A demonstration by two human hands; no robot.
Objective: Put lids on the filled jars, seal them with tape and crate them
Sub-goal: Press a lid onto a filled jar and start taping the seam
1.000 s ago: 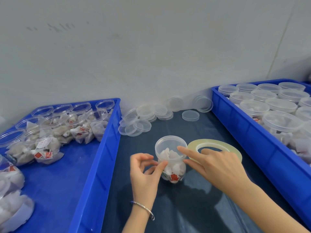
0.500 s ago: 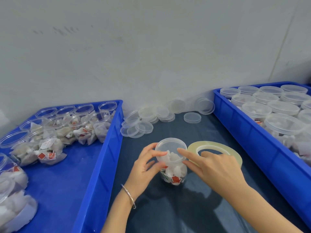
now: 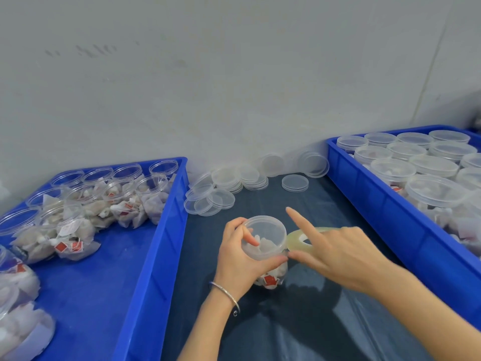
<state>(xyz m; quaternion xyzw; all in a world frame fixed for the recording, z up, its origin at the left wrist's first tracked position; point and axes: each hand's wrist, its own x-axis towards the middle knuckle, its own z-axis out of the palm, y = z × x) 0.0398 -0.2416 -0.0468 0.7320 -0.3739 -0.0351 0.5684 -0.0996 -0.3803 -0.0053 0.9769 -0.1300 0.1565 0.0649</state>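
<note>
Two blue crates hem in a strip of dark table (image 3: pixel 299 321): the left crate (image 3: pixel 156 246) holds open filled jars, the right crate (image 3: pixel 385 214) lidded ones, with bare cloth nearer the person. The lidded jar (image 3: pixel 264 241) stands mid-strip, gripped by the left hand (image 3: pixel 239 261), thumb across its near side and fingers curled over the lid's left rim. The right hand (image 3: pixel 335 254) sits just right of it, forefinger extended, thumb tip at the jar wall, covering part of the tape roll (image 3: pixel 299 239). Loose lids (image 3: pixel 221 191) lie along the far grey wall (image 3: pixel 234 74).
</note>
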